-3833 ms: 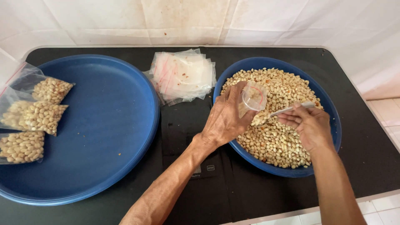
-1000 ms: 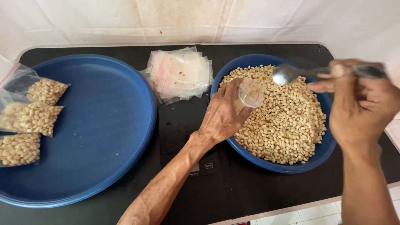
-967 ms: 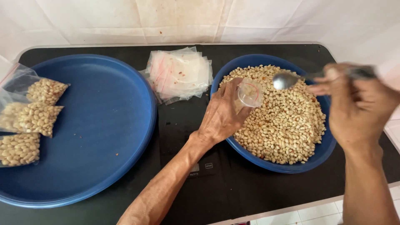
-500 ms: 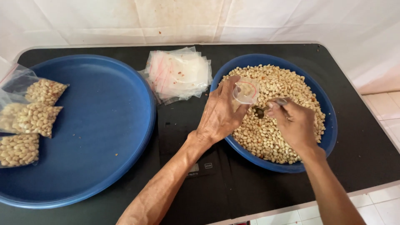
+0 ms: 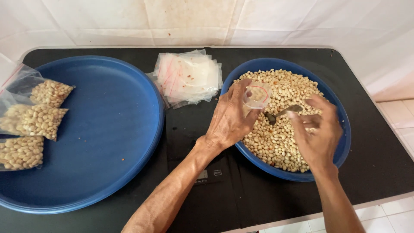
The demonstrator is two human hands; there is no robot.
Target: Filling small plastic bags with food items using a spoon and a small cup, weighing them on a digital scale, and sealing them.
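A small clear bag [image 5: 256, 96] with a red seal line is held mouth-up over the near-left edge of the blue bowl [image 5: 340, 146] of peanuts [image 5: 280, 138] — a position that lets any spill fall back into the pile. The left hand [image 5: 230, 118] is closed around it, thumb and fingers pinching the bag so the mouth is kept open; a few nuts are seen inside. The spoon [image 5: 280, 113] is laid with its bowl dug into the peanuts just below the bag. The right hand [image 5: 317, 131] is hovered at the handle end, fingers spread and loosely curled — whether the handle is actually gripped cannot be told.

A stack of empty bags [image 5: 187, 77] is kept between the two dishes, within reach. Three filled bags [image 5: 32, 123] are set on the far-left rim of the large blue tray [image 5: 108, 129], well apart from the bowl. Everything is rested on a black tabletop [image 5: 198, 142].
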